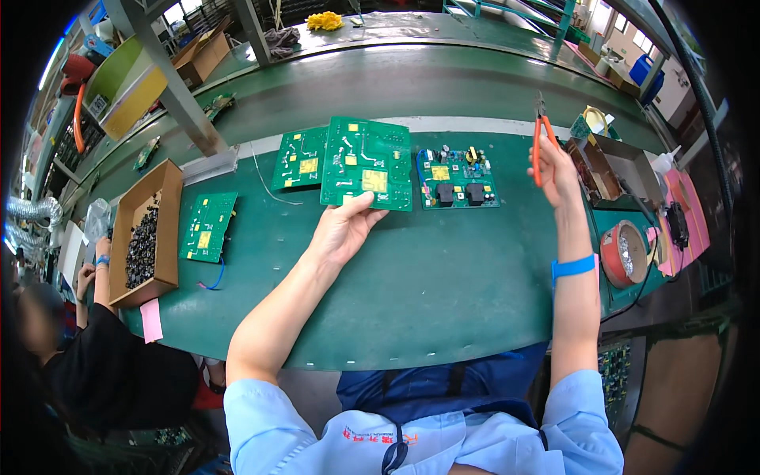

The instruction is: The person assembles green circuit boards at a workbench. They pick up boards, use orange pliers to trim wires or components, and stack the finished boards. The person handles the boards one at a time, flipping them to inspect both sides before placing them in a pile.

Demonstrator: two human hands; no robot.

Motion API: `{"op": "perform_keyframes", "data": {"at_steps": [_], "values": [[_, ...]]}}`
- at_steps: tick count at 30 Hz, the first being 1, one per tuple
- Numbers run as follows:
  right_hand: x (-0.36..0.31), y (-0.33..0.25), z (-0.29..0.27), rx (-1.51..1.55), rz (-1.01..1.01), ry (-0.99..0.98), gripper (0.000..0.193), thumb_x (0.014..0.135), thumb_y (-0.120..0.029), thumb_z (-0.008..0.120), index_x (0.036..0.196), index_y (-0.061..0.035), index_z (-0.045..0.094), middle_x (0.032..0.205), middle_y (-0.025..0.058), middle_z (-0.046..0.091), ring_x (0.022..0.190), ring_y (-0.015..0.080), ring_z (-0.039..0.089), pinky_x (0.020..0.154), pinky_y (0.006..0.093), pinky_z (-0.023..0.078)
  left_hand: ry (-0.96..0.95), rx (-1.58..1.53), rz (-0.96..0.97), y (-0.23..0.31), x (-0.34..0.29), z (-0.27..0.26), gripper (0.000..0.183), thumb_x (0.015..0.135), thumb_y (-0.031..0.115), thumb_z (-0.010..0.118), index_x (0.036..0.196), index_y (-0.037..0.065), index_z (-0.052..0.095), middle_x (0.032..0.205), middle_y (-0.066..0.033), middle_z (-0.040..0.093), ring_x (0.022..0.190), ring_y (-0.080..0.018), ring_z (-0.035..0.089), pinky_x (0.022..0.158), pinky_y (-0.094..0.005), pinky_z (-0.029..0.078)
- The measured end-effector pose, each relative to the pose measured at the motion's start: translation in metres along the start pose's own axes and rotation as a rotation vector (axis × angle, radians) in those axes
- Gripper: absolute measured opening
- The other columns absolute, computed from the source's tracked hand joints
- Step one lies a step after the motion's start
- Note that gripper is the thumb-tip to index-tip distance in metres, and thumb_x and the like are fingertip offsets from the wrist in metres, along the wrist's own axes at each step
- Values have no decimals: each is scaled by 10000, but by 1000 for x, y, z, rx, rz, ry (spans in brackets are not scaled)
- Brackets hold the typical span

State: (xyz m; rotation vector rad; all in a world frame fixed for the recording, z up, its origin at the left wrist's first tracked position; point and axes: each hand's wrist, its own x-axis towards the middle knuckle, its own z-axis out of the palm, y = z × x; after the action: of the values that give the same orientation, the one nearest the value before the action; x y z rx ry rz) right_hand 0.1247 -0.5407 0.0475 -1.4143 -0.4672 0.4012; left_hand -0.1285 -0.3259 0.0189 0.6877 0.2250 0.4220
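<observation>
My left hand (346,227) grips the near edge of a green circuit board (368,150), thumb on top, holding it above the bench with its yellow-patched side toward me. Off to the right, my right hand (556,169) is closed round a pair of orange-handled cutting pliers (539,127), their jaws pointing away from me. Partly behind the held board is a second circuit board (294,162), yellow patches facing up. Between my hands a populated circuit board (457,176) lies with its components up, two black blocks at its near side. Farther left rests another circuit board (207,226) with a blue wire.
A cardboard box (169,237) of small black parts stands at the left, beside a seated person (111,348) in black. At the right are an open box (633,170), a red-rimmed round container (609,253) and black cables. A conveyor (372,83) runs beyond the green bench (380,293).
</observation>
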Motion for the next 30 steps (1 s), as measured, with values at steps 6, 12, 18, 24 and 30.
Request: {"op": "perform_keyframes", "data": {"at_steps": [6,12,18,24,30], "values": [[-53,7,76,-564,-628,-148,430,606,-55,606,1016,-81,477,929,64,483,833,196,471,690,315,382,38,50,82,9,-3,3,294,765,11,518,1046,14,433,1048,-107,495,952,-203,503,830,-353,433],[-70,13,92,-1137,-992,-162,586,492,17,603,1050,-107,471,895,103,446,861,255,443,758,374,315,27,49,108,12,-2,1,246,778,16,498,1018,-1,445,1009,-106,518,914,-200,523,797,-325,455],[-66,19,88,-1181,-942,-94,598,506,11,607,1075,-103,459,915,115,452,871,260,441,746,377,315,46,66,101,6,-2,5,272,779,14,493,1043,0,430,1020,-109,511,913,-202,524,788,-326,460],[-64,20,88,-1192,-963,-91,515,549,-18,625,1042,-88,493,869,105,466,837,235,450,701,355,313,47,95,103,4,-4,6,301,776,9,491,1067,4,413,1031,-113,502,916,-203,522,793,-336,458],[-61,22,84,-1206,-984,-71,536,524,8,613,1032,-113,496,871,96,462,836,234,449,700,355,316,43,91,90,4,-3,5,293,773,7,495,1056,3,421,1017,-108,511,912,-195,523,796,-342,459]]}}
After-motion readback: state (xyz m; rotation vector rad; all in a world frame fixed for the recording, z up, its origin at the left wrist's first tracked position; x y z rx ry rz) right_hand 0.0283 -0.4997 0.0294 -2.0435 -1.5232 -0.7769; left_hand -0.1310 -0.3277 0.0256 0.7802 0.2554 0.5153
